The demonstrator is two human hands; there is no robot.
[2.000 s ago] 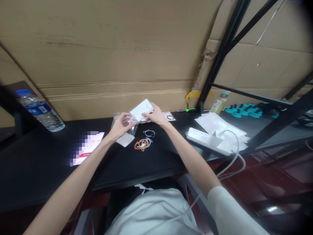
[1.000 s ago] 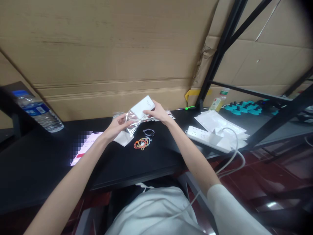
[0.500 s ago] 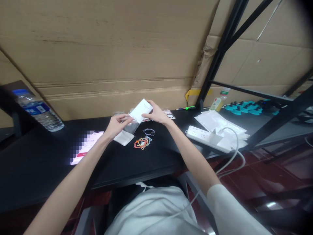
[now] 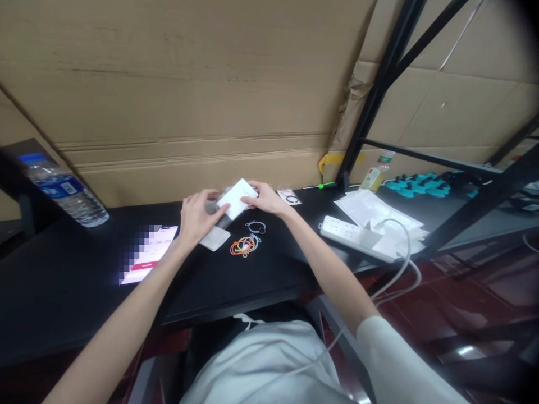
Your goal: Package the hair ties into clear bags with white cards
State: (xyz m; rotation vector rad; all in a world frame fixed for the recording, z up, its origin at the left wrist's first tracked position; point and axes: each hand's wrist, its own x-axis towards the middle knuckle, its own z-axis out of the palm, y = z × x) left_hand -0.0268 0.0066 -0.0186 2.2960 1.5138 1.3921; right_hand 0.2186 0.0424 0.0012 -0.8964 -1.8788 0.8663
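A small white box (image 4: 238, 197), tilted, is held above the black table between both hands. My right hand (image 4: 266, 198) grips its right end, thumb on the top face and fingers behind. At the box's left end my left hand (image 4: 199, 215) is curled, its thumb on the near corner and its fingertips partly hidden. Just below lies a flat white piece (image 4: 215, 239). Colourful elastic hair ties (image 4: 245, 246) lie in a bundle nearer the table's front, and a purple band with a dark round piece (image 4: 255, 227) is beside them. Something clear and shiny behind the box is mostly covered.
A lit phone (image 4: 154, 255) lies by my left forearm. Farther left stands a water bottle (image 4: 69, 191). A power strip (image 4: 357, 238) with a cable and white packets (image 4: 379, 210) are on the right. A small packet with a black ring (image 4: 289, 196) lies behind my right hand, near the cardboard wall (image 4: 202, 101).
The white box has come slightly down and to the left. My left hand has turned and closed in on its left end, while my right hand keeps hold.
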